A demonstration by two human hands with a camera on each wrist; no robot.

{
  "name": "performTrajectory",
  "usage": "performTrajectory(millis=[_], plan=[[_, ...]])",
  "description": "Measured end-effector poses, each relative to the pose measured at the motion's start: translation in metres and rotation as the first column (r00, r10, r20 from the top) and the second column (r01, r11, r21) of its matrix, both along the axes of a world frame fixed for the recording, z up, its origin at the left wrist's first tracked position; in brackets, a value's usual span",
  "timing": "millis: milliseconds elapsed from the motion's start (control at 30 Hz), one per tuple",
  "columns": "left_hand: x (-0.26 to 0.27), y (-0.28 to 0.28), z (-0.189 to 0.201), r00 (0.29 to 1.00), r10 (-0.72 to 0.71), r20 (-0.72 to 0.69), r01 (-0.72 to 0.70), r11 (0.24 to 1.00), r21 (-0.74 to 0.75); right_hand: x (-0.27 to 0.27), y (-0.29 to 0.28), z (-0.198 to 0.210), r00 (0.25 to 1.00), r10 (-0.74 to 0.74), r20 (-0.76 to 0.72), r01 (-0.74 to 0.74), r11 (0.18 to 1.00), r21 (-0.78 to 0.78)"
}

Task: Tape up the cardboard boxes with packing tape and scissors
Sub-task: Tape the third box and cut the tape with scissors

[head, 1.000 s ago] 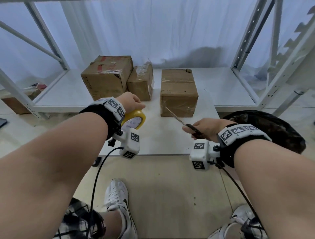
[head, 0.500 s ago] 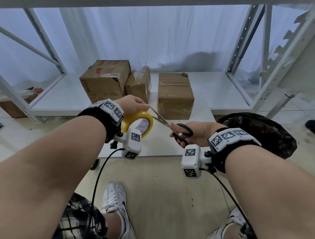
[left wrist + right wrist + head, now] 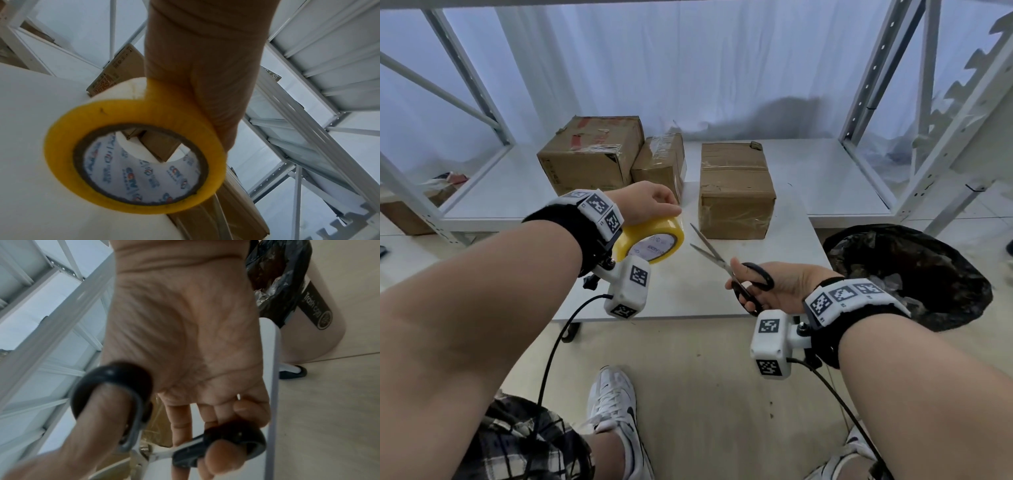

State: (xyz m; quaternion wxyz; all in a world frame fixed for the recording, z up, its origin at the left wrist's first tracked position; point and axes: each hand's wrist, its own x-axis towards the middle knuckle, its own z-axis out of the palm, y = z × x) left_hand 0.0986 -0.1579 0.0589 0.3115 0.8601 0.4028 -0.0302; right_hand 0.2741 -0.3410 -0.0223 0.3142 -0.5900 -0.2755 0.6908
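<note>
Tape roll in the left hand, open scissors in the right hand, both held up over the white table.

Left fingers curled over the top of the yellow packing tape roll, gripping it from above, core facing the camera in the left wrist view. Right thumb through one black scissor loop, other fingers wrapped round the second loop, blades spread apart and pointing toward the roll, just beside it, not touching. Further out on the table: three cardboard boxes, a big one at left, a small one tight against it, a third standing apart to the right. Black-lined trash can beside the table, white metal shelving behind.
</note>
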Motion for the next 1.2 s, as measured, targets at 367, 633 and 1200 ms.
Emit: performTrajectory(millis=[367,633,1200], plan=[[-0.001,0.001,-0.003,0.997,-0.038,0.069,0.044,0.996,-0.082,-0.019,0.004,-0.010,0.971,-0.116,-0.210,0.157,0.969,0.191],[0.001,0.001,-0.011,1.000,0.006,0.013,-0.006,1.000,0.001,-0.017,0.005,-0.011,0.988,-0.100,-0.120,0.125,0.966,0.226],[0.007,0.006,-0.014,0.987,0.145,0.070,-0.152,0.981,0.121,-0.018,-0.001,-0.014,0.989,-0.111,-0.102,0.133,0.961,0.243]])
